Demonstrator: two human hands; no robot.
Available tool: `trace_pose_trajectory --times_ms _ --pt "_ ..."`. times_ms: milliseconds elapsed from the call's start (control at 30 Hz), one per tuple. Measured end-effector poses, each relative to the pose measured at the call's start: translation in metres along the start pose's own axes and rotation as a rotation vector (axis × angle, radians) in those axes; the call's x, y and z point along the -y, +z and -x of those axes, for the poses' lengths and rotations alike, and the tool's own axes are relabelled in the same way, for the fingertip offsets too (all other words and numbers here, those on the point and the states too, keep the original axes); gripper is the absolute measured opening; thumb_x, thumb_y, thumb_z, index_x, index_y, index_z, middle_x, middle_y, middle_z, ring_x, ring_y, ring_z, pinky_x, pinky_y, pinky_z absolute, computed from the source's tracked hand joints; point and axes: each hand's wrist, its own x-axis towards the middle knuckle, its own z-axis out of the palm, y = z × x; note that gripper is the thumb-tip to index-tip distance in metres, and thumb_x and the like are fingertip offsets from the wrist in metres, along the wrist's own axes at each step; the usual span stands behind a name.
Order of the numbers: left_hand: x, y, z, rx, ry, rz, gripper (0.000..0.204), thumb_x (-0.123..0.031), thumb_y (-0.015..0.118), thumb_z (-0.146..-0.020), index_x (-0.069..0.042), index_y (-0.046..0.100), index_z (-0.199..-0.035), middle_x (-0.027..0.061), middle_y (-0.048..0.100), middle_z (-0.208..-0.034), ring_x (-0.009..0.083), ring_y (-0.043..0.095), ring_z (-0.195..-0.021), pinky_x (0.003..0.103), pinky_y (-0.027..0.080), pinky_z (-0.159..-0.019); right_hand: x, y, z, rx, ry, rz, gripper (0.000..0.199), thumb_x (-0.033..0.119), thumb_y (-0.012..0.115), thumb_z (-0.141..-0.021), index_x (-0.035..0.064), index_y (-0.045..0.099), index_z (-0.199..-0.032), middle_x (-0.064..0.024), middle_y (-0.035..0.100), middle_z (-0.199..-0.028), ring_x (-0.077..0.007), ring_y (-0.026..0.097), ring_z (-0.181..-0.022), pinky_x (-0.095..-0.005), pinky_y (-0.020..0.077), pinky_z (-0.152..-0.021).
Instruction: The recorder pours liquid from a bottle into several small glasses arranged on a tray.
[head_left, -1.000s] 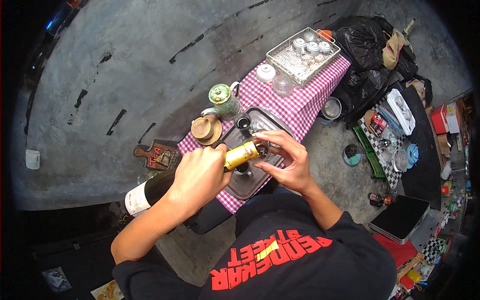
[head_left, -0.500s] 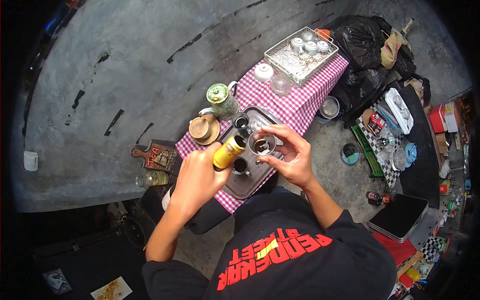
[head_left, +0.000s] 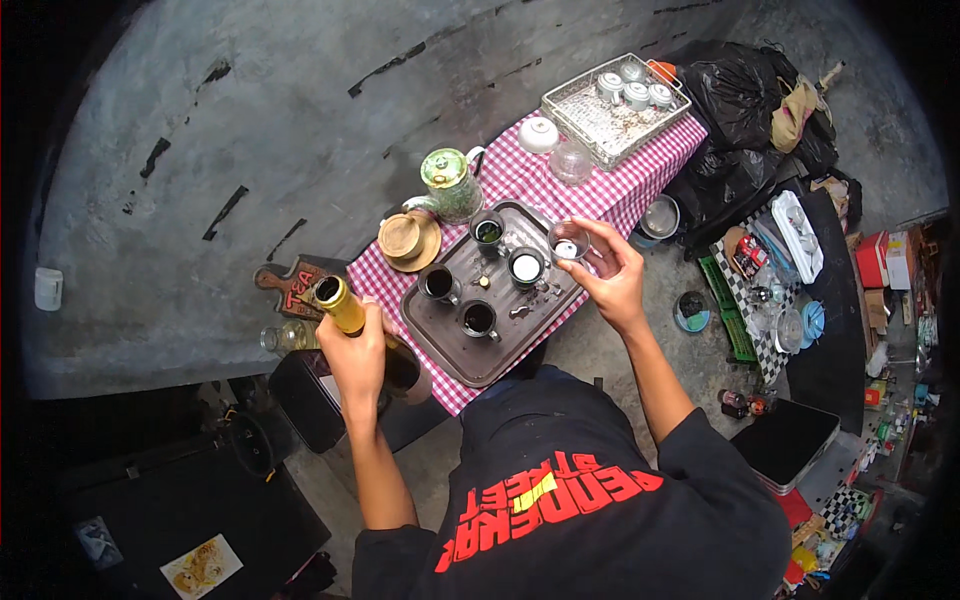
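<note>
Bottle point(head_left: 352, 325) upright in left hand point(head_left: 358, 352) — right hand point(head_left: 612, 282) lifts glass point(head_left: 568, 242).

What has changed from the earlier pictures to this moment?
The left hand swung the bottle from its tilt over the tray back to upright at the table's left edge. The right hand lifted a small glass off the tray. Teapot, wire basket and remaining cups stayed put.

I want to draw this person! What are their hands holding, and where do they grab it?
Left hand wraps the dark bottle with gold foil neck around its upper body. Right hand pinches the small clear glass cup by its side.
</note>
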Motion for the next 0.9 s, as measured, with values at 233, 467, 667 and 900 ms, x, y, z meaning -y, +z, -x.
trace_pose_trajectory --times_ms 233,467,667,900 --pt "0.037 0.008 0.012 -0.137 0.002 0.174 0.017 0.000 0.052 -0.097 -0.003 0.045 -0.082 0.0069 0.054 -0.064 0.0168 0.058 -0.058 0.033 0.051 -0.059 -0.022 -0.008 -0.005 -0.001 0.046 0.068 0.054 -0.006 0.076 -0.078 -0.0022 0.055 -0.128 -0.0116 0.063 -0.121 -0.0203 0.061 -0.116 -0.0342 0.0481 -0.104" --pt "0.056 0.020 0.019 -0.260 0.045 0.238 0.017 0.003 0.053 -0.095 -0.001 0.049 -0.079 0.0056 0.059 -0.067 0.0142 0.059 -0.062 0.031 0.052 -0.065 -0.058 -0.018 -0.004 0.023 0.037 0.128 0.052 -0.004 0.078 -0.077 -0.0008 0.057 -0.125 -0.0095 0.064 -0.119 -0.0196 0.063 -0.113 -0.0331 0.0497 -0.101" --pt "0.076 0.030 0.023 -0.305 0.046 0.322 0.014 0.004 0.053 -0.095 -0.001 0.049 -0.083 0.0064 0.060 -0.072 0.0147 0.060 -0.067 0.033 0.054 -0.069 -0.092 -0.027 0.000 0.032 0.016 0.304 0.047 0.001 0.080 -0.074 -0.0012 0.062 -0.118 -0.0098 0.066 -0.112 -0.0180 0.065 -0.107 -0.0321 0.0514 -0.097" --pt "0.093 0.036 0.027 -0.324 0.066 0.314 0.014 0.004 0.054 -0.095 -0.001 0.050 -0.082 0.0064 0.060 -0.072 0.0146 0.060 -0.067 0.031 0.053 -0.068 -0.121 -0.033 0.005 0.079 0.008 0.405 0.046 0.003 0.080 -0.072 -0.0004 0.064 -0.115 -0.0111 0.067 -0.110 -0.0194 0.067 -0.104 -0.0315 0.0514 -0.095"
